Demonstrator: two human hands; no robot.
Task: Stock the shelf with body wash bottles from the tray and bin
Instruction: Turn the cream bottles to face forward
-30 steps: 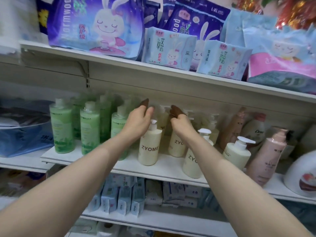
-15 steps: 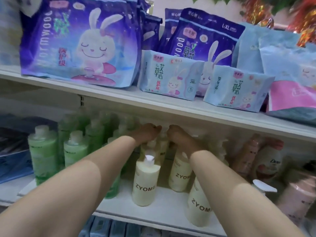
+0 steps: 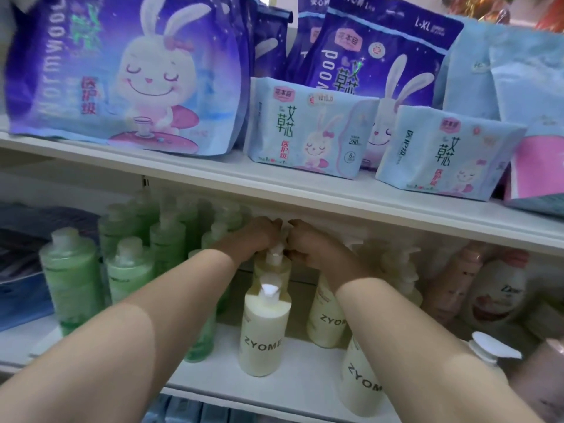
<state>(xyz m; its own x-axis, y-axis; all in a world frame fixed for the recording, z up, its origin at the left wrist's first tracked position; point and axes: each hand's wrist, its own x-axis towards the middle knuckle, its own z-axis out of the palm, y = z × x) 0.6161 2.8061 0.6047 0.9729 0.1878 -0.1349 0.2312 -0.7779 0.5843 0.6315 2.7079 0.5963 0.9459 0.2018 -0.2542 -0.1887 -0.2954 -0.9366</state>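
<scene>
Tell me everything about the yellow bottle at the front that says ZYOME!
The pale yellow plastic pump bottle is a round cylinder with a white pump head on top and grey letters reading ZYOME down low. It stands upright near the front edge of the white middle shelf, first in a row of matching bottles. Neither hand touches it; both reach past to a bottle behind. The left forearm crosses beside it.

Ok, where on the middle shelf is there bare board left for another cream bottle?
Bare board shows along the front edge between the front ZYOME bottle and the right ZYOME bottle, and behind it toward the middle ZYOME bottle. The green bottles crowd the left; the Dove bottle and pink ones crowd the right.
</scene>
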